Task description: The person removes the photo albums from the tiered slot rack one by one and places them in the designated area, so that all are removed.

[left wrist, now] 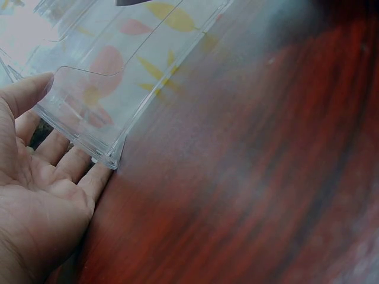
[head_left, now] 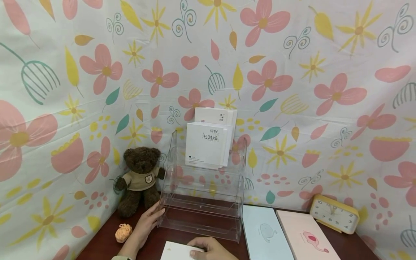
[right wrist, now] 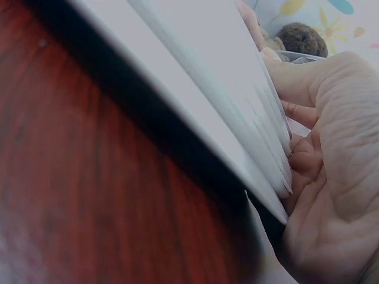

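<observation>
Left hand (head_left: 143,226) grips clear rack (head_left: 199,226) | right hand (head_left: 213,250) grasps white book (head_left: 175,251), not yet racked | ahead of both, other books (head_left: 203,150) already racked

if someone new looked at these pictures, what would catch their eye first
Probably the busy floral cloth filling the background of the head view, with a clear tiered rack standing before it and white books high in that rack. Next might come the dark brown teddy bear in a shirt, left of the rack. Low in the view, the right hand holds another white book.
</observation>
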`<state>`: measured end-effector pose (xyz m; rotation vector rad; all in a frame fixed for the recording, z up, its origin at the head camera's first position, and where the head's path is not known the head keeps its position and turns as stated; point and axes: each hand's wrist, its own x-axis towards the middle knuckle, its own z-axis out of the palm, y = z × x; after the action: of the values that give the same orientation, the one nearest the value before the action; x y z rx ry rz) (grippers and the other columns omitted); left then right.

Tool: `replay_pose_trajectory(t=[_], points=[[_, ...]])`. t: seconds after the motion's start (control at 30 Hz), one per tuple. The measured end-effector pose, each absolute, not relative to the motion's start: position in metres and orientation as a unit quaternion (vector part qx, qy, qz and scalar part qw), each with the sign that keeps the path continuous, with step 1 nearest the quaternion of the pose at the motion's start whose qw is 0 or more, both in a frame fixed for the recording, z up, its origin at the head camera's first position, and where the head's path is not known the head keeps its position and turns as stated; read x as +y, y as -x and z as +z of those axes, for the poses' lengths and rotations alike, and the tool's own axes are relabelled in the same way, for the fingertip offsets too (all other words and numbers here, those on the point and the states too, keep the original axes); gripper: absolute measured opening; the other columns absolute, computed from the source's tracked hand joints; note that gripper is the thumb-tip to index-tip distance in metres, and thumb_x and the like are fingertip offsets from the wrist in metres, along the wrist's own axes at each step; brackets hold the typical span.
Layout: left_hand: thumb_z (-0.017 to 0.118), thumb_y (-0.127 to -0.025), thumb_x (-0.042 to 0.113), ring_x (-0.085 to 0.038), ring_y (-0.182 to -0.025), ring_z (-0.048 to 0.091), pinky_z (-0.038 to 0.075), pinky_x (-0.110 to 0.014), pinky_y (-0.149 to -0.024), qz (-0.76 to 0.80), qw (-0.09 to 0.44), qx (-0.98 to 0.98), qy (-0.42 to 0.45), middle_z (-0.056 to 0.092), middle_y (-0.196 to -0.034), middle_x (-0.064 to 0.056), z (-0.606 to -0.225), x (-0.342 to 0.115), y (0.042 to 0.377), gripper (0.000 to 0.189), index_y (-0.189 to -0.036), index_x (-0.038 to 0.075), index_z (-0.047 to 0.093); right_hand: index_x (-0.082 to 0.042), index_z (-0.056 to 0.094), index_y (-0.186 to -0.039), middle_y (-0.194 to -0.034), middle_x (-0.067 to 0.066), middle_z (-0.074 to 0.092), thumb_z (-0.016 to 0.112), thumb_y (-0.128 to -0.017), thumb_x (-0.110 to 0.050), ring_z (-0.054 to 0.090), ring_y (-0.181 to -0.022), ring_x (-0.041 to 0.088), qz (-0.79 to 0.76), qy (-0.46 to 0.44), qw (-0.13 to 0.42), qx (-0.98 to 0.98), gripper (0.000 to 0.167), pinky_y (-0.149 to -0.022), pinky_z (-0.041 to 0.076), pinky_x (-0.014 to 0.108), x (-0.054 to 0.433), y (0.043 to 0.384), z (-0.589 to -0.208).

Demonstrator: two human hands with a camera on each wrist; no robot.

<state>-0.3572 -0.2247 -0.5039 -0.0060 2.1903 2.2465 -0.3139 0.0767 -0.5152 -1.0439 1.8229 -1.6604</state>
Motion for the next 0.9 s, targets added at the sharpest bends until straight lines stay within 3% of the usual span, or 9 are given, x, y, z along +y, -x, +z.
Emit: replay_pose_trajectory(t=[0.33, 0.6, 0.9], points=[[0.066, -0.097, 0.043, -0.045, -0.143, 0.034, 0.035, -0.063, -0.112, 0.716, 0.002, 0.698, 0.001, 0.032, -0.160, -0.020, -0.5040, -0.2248, 0.3570, 0.074, -0.159, 0.016, 0.035, -0.002, 0.071, -0.119, -0.104, 0.002, 0.075, 0.063, -0.101, -0.021, 0.070, -0.090, 0.009, -0.614, 0.355, 0.244, 0.661, 0.028, -0.077, 0.059, 0.025, 0.0771, 0.3140, -0.5178], [0.065, -0.098, 0.043, -0.045, -0.143, 0.034, 0.034, -0.063, -0.112, 0.717, 0.003, 0.698, 0.001, 0.031, -0.160, -0.020, -0.5046, -0.2246, 0.3568, 0.073, -0.158, 0.015, 0.035, -0.007, 0.076, -0.108, -0.090, -0.003, 0.074, 0.069, -0.097, -0.024, 0.067, -0.079, 0.007, -0.575, 0.351, 0.196, 0.712, 0.022, -0.068, 0.057, 0.023, 0.0774, 0.3126, -0.5171], [0.066, -0.096, 0.046, -0.045, -0.143, 0.033, 0.034, -0.062, -0.112, 0.718, 0.004, 0.696, 0.001, 0.030, -0.161, -0.020, -0.5044, -0.2264, 0.3590, 0.076, -0.159, 0.016, 0.034, -0.011, 0.077, -0.107, -0.088, -0.005, 0.073, 0.070, -0.096, -0.028, 0.065, -0.076, 0.005, -0.553, 0.360, 0.177, 0.730, 0.022, -0.066, 0.055, 0.022, 0.0775, 0.3142, -0.5167]])
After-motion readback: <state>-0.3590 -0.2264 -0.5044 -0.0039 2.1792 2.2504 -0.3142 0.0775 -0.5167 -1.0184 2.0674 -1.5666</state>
